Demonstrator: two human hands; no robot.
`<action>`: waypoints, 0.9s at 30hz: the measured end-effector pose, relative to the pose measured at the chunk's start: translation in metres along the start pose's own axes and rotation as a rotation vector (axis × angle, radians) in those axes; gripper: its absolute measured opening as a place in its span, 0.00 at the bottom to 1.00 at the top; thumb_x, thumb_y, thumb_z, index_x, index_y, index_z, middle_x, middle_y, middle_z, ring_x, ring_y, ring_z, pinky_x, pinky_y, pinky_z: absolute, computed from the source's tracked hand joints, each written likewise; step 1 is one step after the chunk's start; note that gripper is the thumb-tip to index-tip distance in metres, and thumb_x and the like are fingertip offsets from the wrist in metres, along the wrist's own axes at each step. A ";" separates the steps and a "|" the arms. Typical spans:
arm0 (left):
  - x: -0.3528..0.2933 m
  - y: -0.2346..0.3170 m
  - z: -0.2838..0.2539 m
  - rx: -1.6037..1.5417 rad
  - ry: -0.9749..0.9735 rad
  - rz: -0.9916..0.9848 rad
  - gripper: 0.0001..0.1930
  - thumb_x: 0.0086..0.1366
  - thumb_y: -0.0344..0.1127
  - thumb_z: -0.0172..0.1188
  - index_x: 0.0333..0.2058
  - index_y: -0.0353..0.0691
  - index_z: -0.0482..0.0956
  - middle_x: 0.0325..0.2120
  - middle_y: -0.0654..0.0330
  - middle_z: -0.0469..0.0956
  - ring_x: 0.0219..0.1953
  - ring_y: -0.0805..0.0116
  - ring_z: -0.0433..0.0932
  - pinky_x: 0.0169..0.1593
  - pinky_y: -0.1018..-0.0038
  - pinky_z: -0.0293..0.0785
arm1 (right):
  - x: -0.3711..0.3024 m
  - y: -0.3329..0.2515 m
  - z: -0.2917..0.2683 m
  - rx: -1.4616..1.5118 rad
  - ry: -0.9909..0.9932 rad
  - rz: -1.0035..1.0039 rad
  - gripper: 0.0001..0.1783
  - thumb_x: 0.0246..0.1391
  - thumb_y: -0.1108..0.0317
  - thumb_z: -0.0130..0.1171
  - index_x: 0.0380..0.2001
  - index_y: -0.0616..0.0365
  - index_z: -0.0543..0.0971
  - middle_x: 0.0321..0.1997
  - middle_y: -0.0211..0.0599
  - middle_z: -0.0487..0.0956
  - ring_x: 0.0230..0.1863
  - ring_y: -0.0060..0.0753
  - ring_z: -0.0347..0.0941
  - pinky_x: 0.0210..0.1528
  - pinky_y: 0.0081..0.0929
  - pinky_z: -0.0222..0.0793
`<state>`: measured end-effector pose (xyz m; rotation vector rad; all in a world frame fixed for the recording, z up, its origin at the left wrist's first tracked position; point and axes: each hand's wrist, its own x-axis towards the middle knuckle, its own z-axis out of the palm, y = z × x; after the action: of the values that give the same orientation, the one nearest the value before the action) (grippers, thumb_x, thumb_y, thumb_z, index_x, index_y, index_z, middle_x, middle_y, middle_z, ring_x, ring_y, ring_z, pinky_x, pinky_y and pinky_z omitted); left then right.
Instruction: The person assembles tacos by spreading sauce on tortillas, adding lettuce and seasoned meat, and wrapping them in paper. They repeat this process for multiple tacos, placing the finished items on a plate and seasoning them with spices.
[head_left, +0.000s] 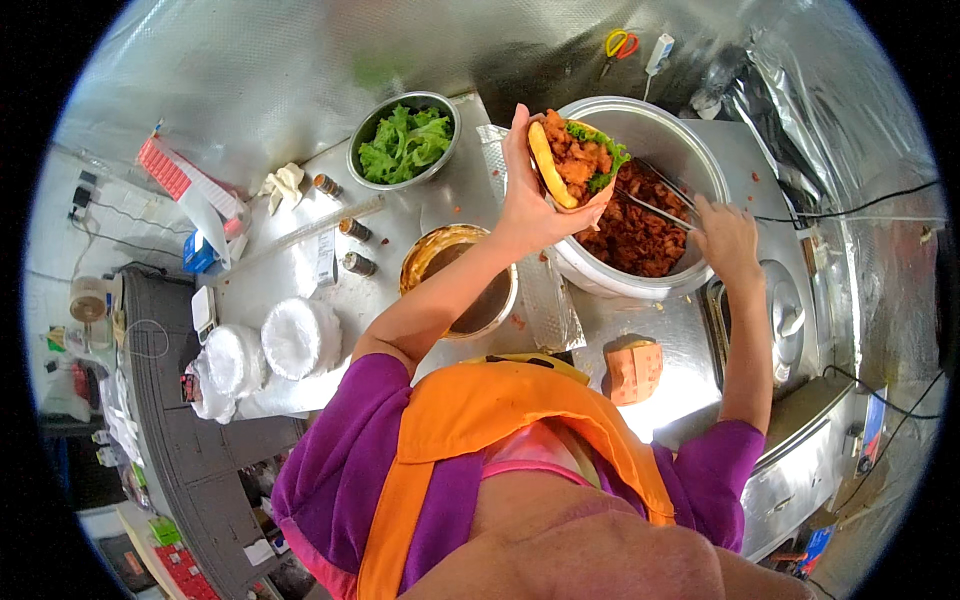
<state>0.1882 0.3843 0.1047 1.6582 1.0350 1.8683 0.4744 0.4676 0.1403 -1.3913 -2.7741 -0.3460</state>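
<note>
My left hand (525, 212) is closed around a filled burger (577, 165), held tilted over the near left rim of a large round metal pot (712, 160). Reddish-brown meat pieces and green lettuce show between the bun halves. Deep red-brown pieces of meat (640, 245) lie in the pot. My right hand (727, 238), at the pot's right rim, grips metal tongs (660, 210) whose arms reach into the pot toward the meat. The tong tips are partly hidden near the burger. Under my left forearm stands a bowl of brown sauce (470, 300).
A metal bowl (357, 150) of lettuce stands at the back left. Several small jars (355, 229) and plastic-covered containers (301, 338) are further left. A paper-wrapped burger (634, 372) lies near me. A lid (785, 345) sits at right; scissors (620, 45) and a cable (850, 213) are beyond.
</note>
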 end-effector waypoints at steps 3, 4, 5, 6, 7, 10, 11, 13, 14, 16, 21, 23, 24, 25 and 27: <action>-0.008 0.007 -0.006 0.220 0.088 0.027 0.66 0.42 0.26 0.76 0.68 0.42 0.31 0.62 0.51 0.54 0.61 0.59 0.65 0.61 0.63 0.68 | 0.013 -0.067 -0.061 0.646 0.250 -0.026 0.54 0.41 0.49 0.72 0.69 0.50 0.57 0.59 0.51 0.73 0.59 0.51 0.71 0.54 0.42 0.70; -0.011 0.006 -0.004 0.216 0.133 0.047 0.65 0.41 0.30 0.77 0.68 0.36 0.33 0.60 0.49 0.53 0.61 0.55 0.61 0.63 0.62 0.62 | 0.014 -0.088 -0.076 1.004 0.212 -0.080 0.68 0.31 0.46 0.78 0.72 0.50 0.48 0.63 0.56 0.69 0.62 0.49 0.69 0.60 0.43 0.67; -0.013 0.005 -0.001 0.203 0.175 0.067 0.66 0.40 0.35 0.79 0.67 0.31 0.35 0.59 0.46 0.52 0.61 0.51 0.57 0.65 0.60 0.57 | 0.014 -0.110 -0.086 1.044 0.270 -0.131 0.73 0.28 0.51 0.80 0.72 0.55 0.43 0.62 0.61 0.68 0.60 0.53 0.70 0.58 0.39 0.70; -0.014 0.006 0.003 0.246 0.197 0.080 0.66 0.40 0.35 0.79 0.67 0.31 0.35 0.58 0.46 0.53 0.61 0.51 0.57 0.64 0.60 0.57 | 0.017 -0.126 -0.084 1.009 0.361 -0.160 0.75 0.27 0.53 0.80 0.71 0.59 0.40 0.61 0.61 0.69 0.59 0.55 0.71 0.57 0.40 0.70; -0.016 0.007 0.004 0.301 0.219 0.095 0.66 0.40 0.36 0.79 0.67 0.30 0.35 0.58 0.46 0.53 0.62 0.50 0.57 0.64 0.60 0.57 | 0.020 -0.143 -0.085 1.015 0.408 -0.088 0.73 0.28 0.55 0.80 0.71 0.60 0.41 0.60 0.60 0.70 0.57 0.55 0.72 0.55 0.39 0.71; -0.018 0.010 0.000 0.501 0.242 0.125 0.67 0.39 0.38 0.80 0.67 0.31 0.35 0.60 0.44 0.49 0.63 0.49 0.54 0.65 0.58 0.55 | 0.025 -0.168 -0.078 1.055 0.491 0.012 0.68 0.33 0.60 0.78 0.70 0.62 0.43 0.57 0.57 0.72 0.53 0.53 0.75 0.50 0.38 0.74; -0.021 0.007 -0.005 0.461 0.229 0.128 0.67 0.39 0.38 0.80 0.67 0.31 0.35 0.61 0.44 0.48 0.63 0.49 0.53 0.66 0.57 0.54 | 0.026 -0.172 -0.076 1.072 0.509 0.027 0.66 0.34 0.62 0.77 0.70 0.62 0.43 0.56 0.56 0.72 0.52 0.52 0.76 0.48 0.37 0.75; -0.027 0.012 -0.013 0.269 0.207 0.104 0.69 0.35 0.39 0.81 0.68 0.35 0.36 0.63 0.45 0.46 0.65 0.51 0.51 0.68 0.57 0.51 | 0.026 -0.172 -0.079 1.158 0.514 -0.006 0.63 0.37 0.65 0.76 0.69 0.62 0.45 0.56 0.54 0.73 0.51 0.48 0.77 0.47 0.34 0.76; -0.031 0.013 -0.021 0.104 0.255 0.040 0.70 0.34 0.39 0.82 0.68 0.36 0.36 0.64 0.47 0.44 0.66 0.52 0.50 0.68 0.58 0.51 | 0.025 -0.172 -0.081 1.201 0.516 -0.021 0.61 0.38 0.67 0.76 0.69 0.62 0.46 0.55 0.53 0.73 0.50 0.46 0.77 0.47 0.33 0.77; -0.042 0.007 -0.037 -0.234 0.350 -0.085 0.71 0.33 0.38 0.82 0.68 0.39 0.35 0.65 0.49 0.42 0.68 0.54 0.47 0.68 0.59 0.51 | 0.021 -0.171 -0.087 1.276 0.509 -0.104 0.58 0.40 0.77 0.71 0.70 0.60 0.46 0.55 0.51 0.73 0.52 0.42 0.76 0.52 0.32 0.76; -0.038 0.033 -0.050 -0.968 0.060 -0.443 0.49 0.35 0.34 0.82 0.58 0.38 0.65 0.51 0.55 0.76 0.53 0.59 0.76 0.58 0.63 0.74 | 0.013 -0.187 -0.096 1.520 0.401 -0.138 0.57 0.41 0.79 0.71 0.70 0.58 0.47 0.56 0.50 0.72 0.54 0.41 0.75 0.55 0.32 0.74; -0.040 0.027 -0.058 -0.862 -0.033 -0.470 0.49 0.41 0.48 0.79 0.60 0.41 0.62 0.55 0.56 0.72 0.56 0.58 0.73 0.58 0.60 0.73 | 0.014 -0.194 -0.085 1.553 0.419 -0.151 0.56 0.39 0.70 0.75 0.69 0.59 0.52 0.57 0.50 0.73 0.54 0.42 0.75 0.53 0.32 0.75; -0.042 0.026 -0.058 -0.860 -0.030 -0.455 0.48 0.43 0.52 0.77 0.60 0.43 0.62 0.56 0.56 0.71 0.56 0.59 0.73 0.58 0.60 0.73 | 0.014 -0.195 -0.087 1.493 0.386 -0.177 0.55 0.39 0.69 0.75 0.68 0.59 0.54 0.57 0.50 0.73 0.55 0.44 0.75 0.53 0.32 0.75; -0.044 0.025 -0.058 -0.860 -0.028 -0.440 0.47 0.46 0.55 0.76 0.61 0.44 0.62 0.56 0.57 0.70 0.56 0.60 0.73 0.58 0.59 0.73 | 0.014 -0.195 -0.093 1.433 0.353 -0.203 0.53 0.40 0.69 0.75 0.68 0.58 0.56 0.57 0.50 0.73 0.55 0.46 0.74 0.53 0.33 0.74; -0.051 0.028 -0.062 -0.875 -0.052 -0.433 0.46 0.47 0.54 0.75 0.61 0.44 0.62 0.56 0.58 0.70 0.55 0.61 0.74 0.57 0.61 0.74 | 0.013 -0.187 -0.100 1.274 0.379 -0.282 0.39 0.42 0.68 0.72 0.60 0.56 0.70 0.54 0.47 0.74 0.55 0.47 0.72 0.53 0.36 0.72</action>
<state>0.1426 0.3138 0.0926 0.8758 0.3846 1.6098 0.3094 0.3494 0.2038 -0.5175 -2.0462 0.9009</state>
